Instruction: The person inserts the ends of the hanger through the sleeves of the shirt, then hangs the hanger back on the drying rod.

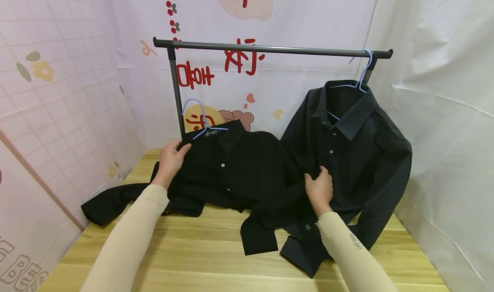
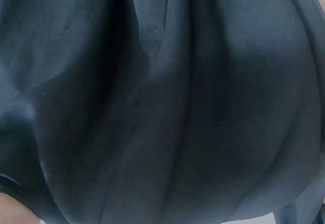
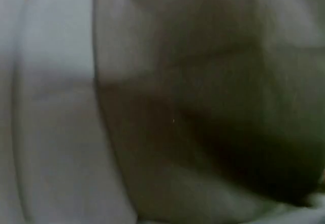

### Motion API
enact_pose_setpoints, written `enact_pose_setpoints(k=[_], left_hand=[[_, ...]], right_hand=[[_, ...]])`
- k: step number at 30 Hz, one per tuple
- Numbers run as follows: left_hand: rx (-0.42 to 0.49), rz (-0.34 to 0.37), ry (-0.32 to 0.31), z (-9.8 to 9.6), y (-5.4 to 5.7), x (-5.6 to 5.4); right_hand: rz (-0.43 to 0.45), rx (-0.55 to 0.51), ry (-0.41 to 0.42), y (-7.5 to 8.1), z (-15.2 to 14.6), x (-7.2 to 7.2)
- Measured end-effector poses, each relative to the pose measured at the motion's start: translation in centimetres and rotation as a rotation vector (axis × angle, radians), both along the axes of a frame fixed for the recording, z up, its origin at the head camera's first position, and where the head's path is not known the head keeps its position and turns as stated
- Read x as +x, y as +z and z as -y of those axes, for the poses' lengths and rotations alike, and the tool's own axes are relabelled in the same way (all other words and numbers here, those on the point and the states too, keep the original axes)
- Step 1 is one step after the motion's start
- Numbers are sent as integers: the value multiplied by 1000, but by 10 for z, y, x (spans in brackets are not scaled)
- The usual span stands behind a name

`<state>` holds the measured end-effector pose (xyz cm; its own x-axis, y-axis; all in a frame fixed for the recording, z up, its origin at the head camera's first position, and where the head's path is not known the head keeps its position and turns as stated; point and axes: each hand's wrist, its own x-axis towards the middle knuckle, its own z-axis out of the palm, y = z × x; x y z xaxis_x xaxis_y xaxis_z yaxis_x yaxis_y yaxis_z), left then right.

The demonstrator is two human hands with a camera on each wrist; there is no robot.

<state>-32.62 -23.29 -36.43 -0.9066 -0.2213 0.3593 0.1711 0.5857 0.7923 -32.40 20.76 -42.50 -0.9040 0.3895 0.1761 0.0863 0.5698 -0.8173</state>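
A black button-up shirt (image 1: pixel 247 167) is spread over the table, with a light blue hanger (image 1: pixel 206 128) at its collar. The hanger's hook stands free, below the rail. My left hand (image 1: pixel 170 161) pinches this shirt at the shoulder beside the hanger. On the shirt's other side my right hand (image 1: pixel 319 189) holds the cloth between thumb and fingers; some fingertips are hidden in the folds. Dark cloth (image 2: pixel 167 107) fills the left wrist view, and blurred dark cloth (image 3: pixel 167 107) covers most of the right wrist view.
A second black shirt (image 1: pixel 355 155) hangs on a blue hanger (image 1: pixel 364 71) at the right end of the grey rack rail (image 1: pixel 270 49). Its lower part reaches the wooden table (image 1: pixel 200 257). Printed white curtains (image 1: pixel 308 17) surround the table. A sleeve (image 1: pixel 112 202) trails left.
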Motion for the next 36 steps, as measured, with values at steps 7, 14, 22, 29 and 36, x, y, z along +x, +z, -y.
enact_pose_setpoints(k=[7,14,22,29,36], left_hand=[[-7,-7,-9,-4,1,0],[0,-21,-19,-6,0,-1],[16,-2,-15,-4,-1,-2],[38,22,-22,-2,2,-2],[89,39,-28,-1,8,1]], right_hand=[[66,28,167,-3,10,3],[187,69,301,-5,15,4],[-169,602,562,-2,51,23],[0,900,977,-7,61,38],[367,1023,816,5,49,39]])
